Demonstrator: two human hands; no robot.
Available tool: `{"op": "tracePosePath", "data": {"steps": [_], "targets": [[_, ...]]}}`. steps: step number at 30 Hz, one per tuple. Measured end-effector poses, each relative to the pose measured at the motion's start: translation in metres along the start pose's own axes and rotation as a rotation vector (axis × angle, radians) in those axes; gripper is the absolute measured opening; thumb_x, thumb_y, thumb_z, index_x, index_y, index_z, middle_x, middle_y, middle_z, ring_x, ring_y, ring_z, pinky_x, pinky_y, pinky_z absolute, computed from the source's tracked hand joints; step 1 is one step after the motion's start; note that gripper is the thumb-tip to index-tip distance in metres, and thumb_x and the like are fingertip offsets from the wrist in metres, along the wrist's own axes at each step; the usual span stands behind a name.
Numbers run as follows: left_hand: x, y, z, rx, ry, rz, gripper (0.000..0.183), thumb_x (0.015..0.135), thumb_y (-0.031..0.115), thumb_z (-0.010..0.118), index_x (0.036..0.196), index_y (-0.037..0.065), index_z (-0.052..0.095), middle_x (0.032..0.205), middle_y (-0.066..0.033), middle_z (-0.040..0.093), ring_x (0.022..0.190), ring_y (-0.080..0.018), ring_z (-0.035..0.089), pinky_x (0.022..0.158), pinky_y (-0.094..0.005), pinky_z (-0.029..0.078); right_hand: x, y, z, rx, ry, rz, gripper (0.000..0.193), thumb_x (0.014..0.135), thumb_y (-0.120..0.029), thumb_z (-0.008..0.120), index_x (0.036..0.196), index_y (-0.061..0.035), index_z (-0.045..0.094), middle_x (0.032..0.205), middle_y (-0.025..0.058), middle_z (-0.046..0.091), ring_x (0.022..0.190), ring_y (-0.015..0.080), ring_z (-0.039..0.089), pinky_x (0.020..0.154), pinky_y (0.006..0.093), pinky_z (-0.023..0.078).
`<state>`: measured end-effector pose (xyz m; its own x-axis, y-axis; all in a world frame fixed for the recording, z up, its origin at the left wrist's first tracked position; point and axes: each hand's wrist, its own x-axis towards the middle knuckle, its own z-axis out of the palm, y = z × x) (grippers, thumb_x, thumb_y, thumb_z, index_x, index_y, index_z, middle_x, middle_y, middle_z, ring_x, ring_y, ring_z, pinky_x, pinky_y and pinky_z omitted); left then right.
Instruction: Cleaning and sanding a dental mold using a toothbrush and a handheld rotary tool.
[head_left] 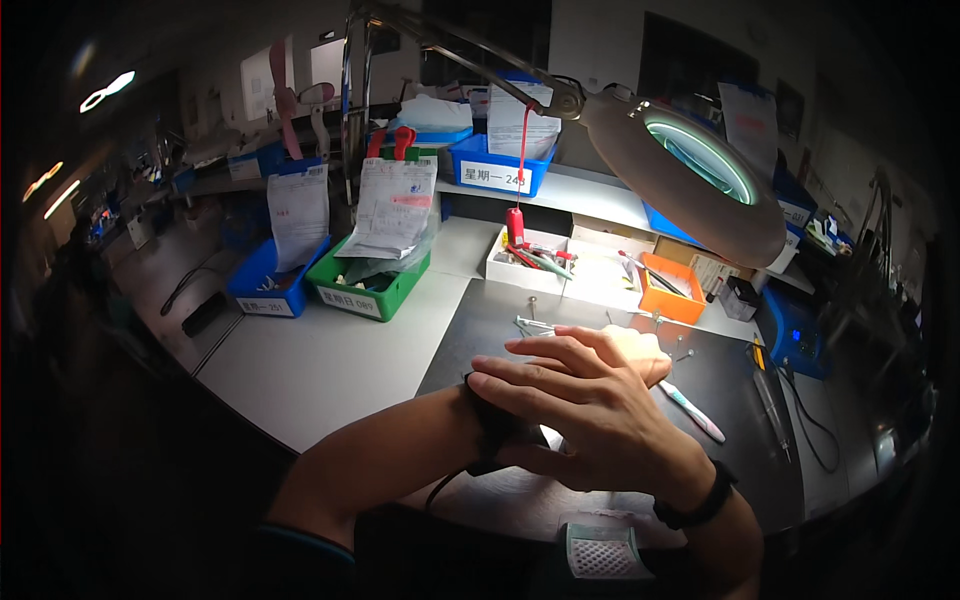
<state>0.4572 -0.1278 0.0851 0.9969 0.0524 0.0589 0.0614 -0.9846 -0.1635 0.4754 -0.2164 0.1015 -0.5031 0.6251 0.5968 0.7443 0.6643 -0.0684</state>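
Black fabric formed the wrist strap (497,425), which sat around the left wrist above the near edge of the dark grey mat (470,335); a thin black cord ran down from it. Our right hand (590,410) lay across that wrist with its fingers (520,385) spread flat over the strap, pressing but not closed around it. The left hand (640,350) was mostly hidden beneath, so we could not tell whether it was open or holding anything. We judged that a tug on the cord could pull the soft strap loose, and that a sweeping forearm could knock the nearby tool. That tool, a slim pen-shaped item (690,408) with a pale green and pink body, lay just beside the hands. Small metal pins (533,322) stood farther back on the mat. Beyond them were a white tray (528,262), a glossy orange bin (672,290), green (368,288) and blue (268,285) plastic bins, and a round ring-lit magnifier lamp (700,170).
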Motion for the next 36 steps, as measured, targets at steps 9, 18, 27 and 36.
{"op": "tracePosePath", "data": {"steps": [9,18,27,36], "targets": [[-0.008,-0.033,-0.004,-0.299,0.064,0.053,0.026,0.086,0.020,0.069,0.104,0.002,0.063,0.096,-0.0083,0.067,0.087,-0.0206,0.064,0.079,-0.0341,0.049,-0.005,0.006,0.002,-0.071,-0.059,0.025,0.081,0.073,-0.044,0.075,0.142,-0.0147,0.044,0.142,0.0104,0.046,0.135,0.0270,0.040,0.112,0.0667,0.009],[-0.022,-0.064,-0.006,-1.591,0.441,-0.109,0.023,0.088,0.014,0.063,0.103,-0.003,0.059,0.084,-0.0105,0.066,0.072,-0.0106,0.063,0.068,-0.0236,0.050,-0.045,0.026,-0.010,-0.026,0.249,0.215,0.032,0.073,-0.027,0.081,0.083,-0.0103,0.055,0.089,0.0049,0.058,0.081,0.0224,0.057,0.071,0.0346,0.041],[-0.011,-0.066,-0.018,-1.798,0.910,-0.151,0.023,0.091,0.023,0.061,0.101,0.003,0.055,0.083,-0.0048,0.063,0.071,-0.0099,0.061,0.071,-0.0230,0.049,-0.034,0.010,0.025,0.366,-0.091,0.367,0.055,0.085,-0.032,0.072,0.124,-0.0042,0.046,0.085,0.0159,0.067,0.079,0.0288,0.068,0.069,0.0352,0.054],[0.005,-0.068,-0.001,-0.221,1.266,-0.094,0.024,0.071,0.001,0.068,0.094,0.004,0.060,0.074,-0.0098,0.060,0.065,-0.0267,0.062,0.059,-0.0349,0.051,-0.038,0.009,0.021,1.021,-0.040,0.778,0.034,0.090,-0.016,0.065,0.114,0.0036,0.051,0.081,0.0110,0.068,0.072,0.0122,0.065,0.059,0.0254,0.049]]}}
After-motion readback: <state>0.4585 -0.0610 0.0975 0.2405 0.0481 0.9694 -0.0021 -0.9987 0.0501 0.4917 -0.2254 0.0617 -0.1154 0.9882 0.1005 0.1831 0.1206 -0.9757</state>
